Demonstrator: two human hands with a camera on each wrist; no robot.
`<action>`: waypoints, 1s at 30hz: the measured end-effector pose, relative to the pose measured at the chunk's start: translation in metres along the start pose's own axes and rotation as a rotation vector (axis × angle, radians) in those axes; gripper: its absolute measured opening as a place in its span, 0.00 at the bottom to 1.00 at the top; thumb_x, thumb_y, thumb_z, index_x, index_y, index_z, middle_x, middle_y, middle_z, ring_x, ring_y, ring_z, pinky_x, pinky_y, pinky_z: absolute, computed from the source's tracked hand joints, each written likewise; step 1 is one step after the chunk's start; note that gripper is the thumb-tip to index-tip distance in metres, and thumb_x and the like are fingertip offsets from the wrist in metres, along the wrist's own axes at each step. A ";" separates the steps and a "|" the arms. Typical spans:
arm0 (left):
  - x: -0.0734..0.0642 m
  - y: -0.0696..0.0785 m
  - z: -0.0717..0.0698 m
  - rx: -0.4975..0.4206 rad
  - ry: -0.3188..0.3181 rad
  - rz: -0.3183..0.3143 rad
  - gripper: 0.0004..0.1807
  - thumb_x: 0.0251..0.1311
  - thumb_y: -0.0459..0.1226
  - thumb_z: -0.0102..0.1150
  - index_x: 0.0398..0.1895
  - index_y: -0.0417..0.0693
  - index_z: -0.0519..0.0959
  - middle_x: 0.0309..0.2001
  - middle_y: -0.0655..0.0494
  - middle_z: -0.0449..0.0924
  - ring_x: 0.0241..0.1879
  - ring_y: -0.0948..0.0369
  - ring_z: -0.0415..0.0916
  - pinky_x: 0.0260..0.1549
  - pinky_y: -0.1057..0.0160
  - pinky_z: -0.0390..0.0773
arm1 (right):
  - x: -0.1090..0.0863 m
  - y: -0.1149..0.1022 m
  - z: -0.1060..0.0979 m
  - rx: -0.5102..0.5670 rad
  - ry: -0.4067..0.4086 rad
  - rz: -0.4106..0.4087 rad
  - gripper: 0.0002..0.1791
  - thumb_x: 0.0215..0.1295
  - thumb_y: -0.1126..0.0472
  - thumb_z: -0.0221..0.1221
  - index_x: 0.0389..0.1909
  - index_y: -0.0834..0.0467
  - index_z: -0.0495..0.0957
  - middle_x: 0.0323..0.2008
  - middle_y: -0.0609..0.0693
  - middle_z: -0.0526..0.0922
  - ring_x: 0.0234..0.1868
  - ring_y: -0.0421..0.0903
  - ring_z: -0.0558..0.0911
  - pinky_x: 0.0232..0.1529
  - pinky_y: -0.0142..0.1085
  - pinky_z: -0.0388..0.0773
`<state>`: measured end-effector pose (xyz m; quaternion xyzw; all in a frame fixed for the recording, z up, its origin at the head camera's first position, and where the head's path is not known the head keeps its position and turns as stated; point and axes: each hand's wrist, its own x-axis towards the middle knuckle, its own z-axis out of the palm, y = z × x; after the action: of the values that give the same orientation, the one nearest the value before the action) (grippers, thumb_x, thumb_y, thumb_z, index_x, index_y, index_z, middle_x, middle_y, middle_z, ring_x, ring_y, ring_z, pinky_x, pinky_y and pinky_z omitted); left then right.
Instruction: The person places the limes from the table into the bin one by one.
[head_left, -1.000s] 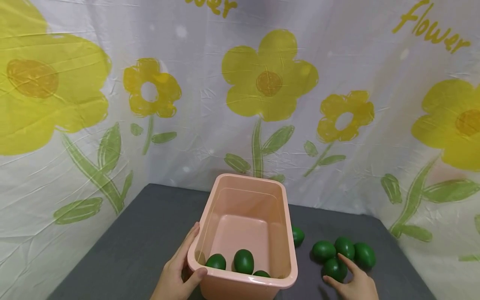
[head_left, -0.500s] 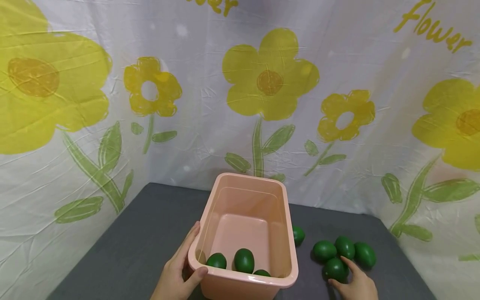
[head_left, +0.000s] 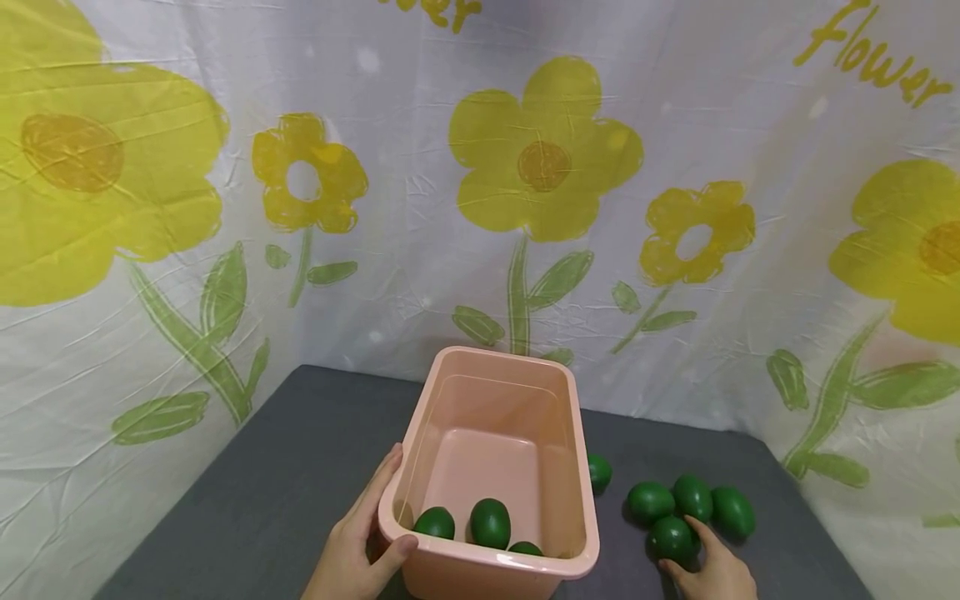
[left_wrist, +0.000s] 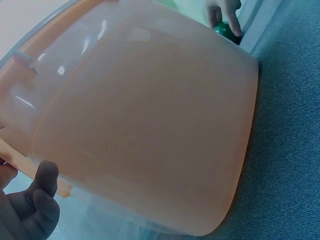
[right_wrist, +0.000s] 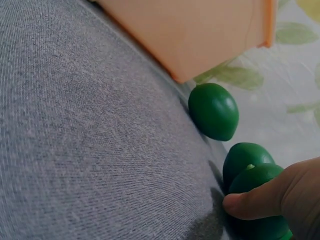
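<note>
A pink plastic bin stands mid-table, its near end toward me. My left hand grips its near left corner, thumb over the front rim and fingers along the left side. Inside the bin, near its front wall, lie a lime, another lime and a third that is mostly hidden by the rim. To the right, my right hand pinches a dark green lime between thumb and fingers, low at the table. In the right wrist view the thumb presses against this lime's side.
Behind the held lime sit more limes: a left one, a middle one and a right one. A separate lime lies beside the bin's right wall. A flowered cloth hangs behind the grey table.
My right thumb has shifted slightly right on the lime, and the lime has turned a little where it lies. The left hand and the bin keep their places.
</note>
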<state>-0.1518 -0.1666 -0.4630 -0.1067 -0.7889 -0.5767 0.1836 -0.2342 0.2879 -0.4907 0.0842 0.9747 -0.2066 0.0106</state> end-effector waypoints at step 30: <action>-0.001 0.000 0.000 -0.002 0.003 0.016 0.48 0.67 0.32 0.68 0.85 0.67 0.57 0.84 0.52 0.56 0.69 0.37 0.70 0.47 0.57 0.88 | -0.009 -0.006 -0.010 0.029 0.088 -0.023 0.50 0.57 0.42 0.77 0.69 0.72 0.70 0.21 0.52 0.83 0.23 0.53 0.80 0.30 0.55 0.81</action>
<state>-0.1507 -0.1663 -0.4635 -0.1127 -0.7870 -0.5763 0.1892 -0.2264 0.2855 -0.4784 0.0822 0.9720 -0.2171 -0.0360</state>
